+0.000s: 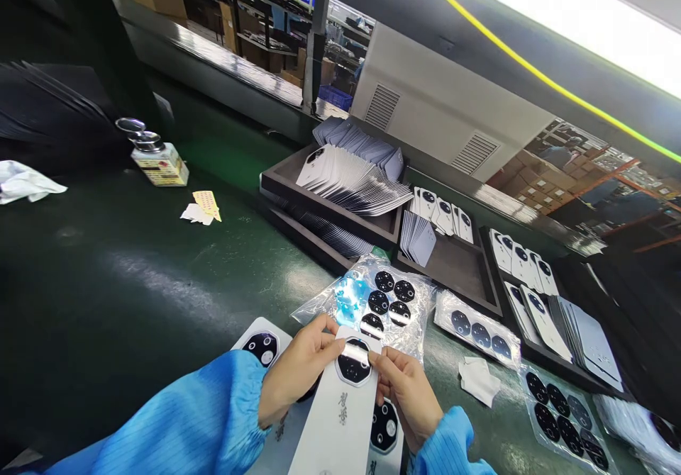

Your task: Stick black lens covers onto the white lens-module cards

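In the head view, the white panel (333,425) is at the bottom centre of the frame, its top end tilted slightly right, with a black camera disc (354,370) near that end. The left hand (303,361) has a narrow grip, pinching the panel's left edge beside the disc; the right hand (405,388) likewise pinches its right edge. More panels (386,454) lie partly beneath, on the dark green worktop (133,361). Just above the hands, a clear bag (415,337) carries loose black discs (378,303). Dark trays (324,209) of upright panels fill the upper centre and right; a dispenser bottle (162,166) stands upper left.
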